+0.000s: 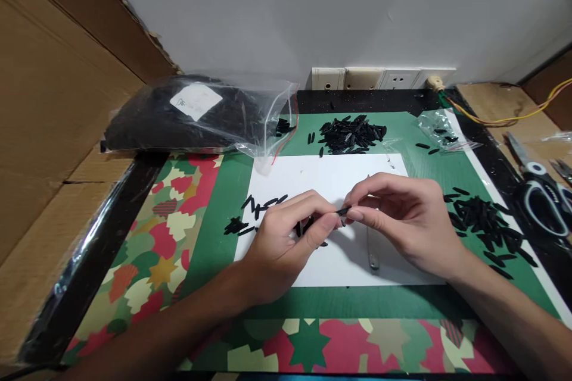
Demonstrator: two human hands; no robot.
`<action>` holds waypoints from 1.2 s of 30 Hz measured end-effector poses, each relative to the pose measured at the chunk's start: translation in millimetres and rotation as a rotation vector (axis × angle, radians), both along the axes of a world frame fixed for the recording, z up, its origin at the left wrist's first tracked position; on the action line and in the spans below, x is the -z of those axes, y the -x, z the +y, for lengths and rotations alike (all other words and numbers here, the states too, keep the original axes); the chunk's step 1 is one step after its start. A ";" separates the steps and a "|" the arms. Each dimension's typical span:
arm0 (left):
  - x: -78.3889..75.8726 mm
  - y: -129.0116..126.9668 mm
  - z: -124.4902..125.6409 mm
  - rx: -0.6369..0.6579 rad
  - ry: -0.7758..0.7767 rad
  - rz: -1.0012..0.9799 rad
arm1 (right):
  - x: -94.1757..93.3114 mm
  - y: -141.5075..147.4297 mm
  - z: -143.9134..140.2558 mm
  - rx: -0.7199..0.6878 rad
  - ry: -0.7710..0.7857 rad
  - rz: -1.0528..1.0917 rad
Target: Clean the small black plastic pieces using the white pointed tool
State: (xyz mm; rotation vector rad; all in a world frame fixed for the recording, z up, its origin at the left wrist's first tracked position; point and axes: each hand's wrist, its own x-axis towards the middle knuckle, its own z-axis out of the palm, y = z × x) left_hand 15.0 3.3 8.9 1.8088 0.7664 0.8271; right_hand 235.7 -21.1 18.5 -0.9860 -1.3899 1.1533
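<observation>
Plastic bag: clear, filled with black pieces, laid at the far left by the cardboard.
Loose pieces: scattered on the white sheet, just left of the hands.
Left hand: fingers curled, thumb and forefinger pinched on the small black piece.
Right hand: fingertips closed on the same piece's other end, above the sheet.
Black pile: heaped on the green mat, right of the hands.
Scissors: laid at the far right.

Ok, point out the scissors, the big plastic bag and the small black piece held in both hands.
scissors (543,199), head view, handle loop
big plastic bag (196,113), head view, its middle
small black piece (343,212), head view, part showing between fingertips
</observation>
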 end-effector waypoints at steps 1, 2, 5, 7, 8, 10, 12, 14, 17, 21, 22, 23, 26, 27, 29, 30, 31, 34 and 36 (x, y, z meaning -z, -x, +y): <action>-0.9 0.0 0.0 -0.001 0.015 0.003 | 0.1 -0.1 0.2 -0.003 0.007 0.002; -1.6 0.0 -0.1 -0.004 0.033 0.007 | 0.5 -0.2 0.3 -0.004 0.017 0.005; -1.5 0.8 -0.7 -0.006 0.100 0.028 | 1.9 -0.5 0.7 -0.005 0.040 0.022; 0.0 1.6 -1.5 0.000 0.151 0.041 | 2.7 -0.4 1.1 -0.012 0.055 0.031; 0.9 2.1 -1.9 0.005 0.178 0.042 | 3.0 -0.3 1.4 -0.017 0.062 0.038; 2.5 2.8 -2.6 0.014 0.226 0.036 | 3.3 -0.1 1.6 -0.028 0.077 0.054; 3.4 3.3 -3.0 0.022 0.262 0.025 | 3.5 -0.1 1.6 -0.040 0.096 0.071; 3.7 3.5 -3.0 0.025 0.277 0.021 | 3.7 -0.1 1.4 -0.050 0.110 0.082; 3.9 3.8 -2.8 0.024 0.275 0.029 | 4.2 0.0 1.5 -0.062 0.124 0.099; 4.0 4.2 -3.2 0.019 0.263 0.024 | 4.1 0.0 1.8 -0.081 0.144 0.124; 3.9 4.2 -3.3 0.018 0.262 0.018 | 3.9 0.0 1.8 -0.084 0.150 0.130; 3.8 4.2 -3.5 0.016 0.262 0.013 | 3.7 -0.1 1.6 -0.085 0.153 0.134; 3.1 4.1 -3.7 0.012 0.265 0.009 | 3.0 -0.1 1.1 -0.082 0.154 0.131; 2.9 4.0 -3.7 0.014 0.267 0.010 | 2.8 -0.1 1.0 -0.080 0.153 0.128; 2.7 3.9 -3.7 0.016 0.271 0.009 | 2.6 0.0 1.1 -0.082 0.157 0.125; 2.7 3.8 -3.7 0.017 0.274 0.008 | 2.5 0.0 1.2 -0.085 0.161 0.129; 2.7 3.8 -3.8 0.018 0.276 0.005 | 2.5 0.0 1.3 -0.090 0.166 0.132; 2.6 3.9 -4.1 0.019 0.283 0.000 | 2.4 -0.2 1.2 -0.106 0.176 0.142; 2.2 4.1 -4.3 0.020 0.283 0.005 | 2.3 -0.2 1.0 -0.115 0.184 0.152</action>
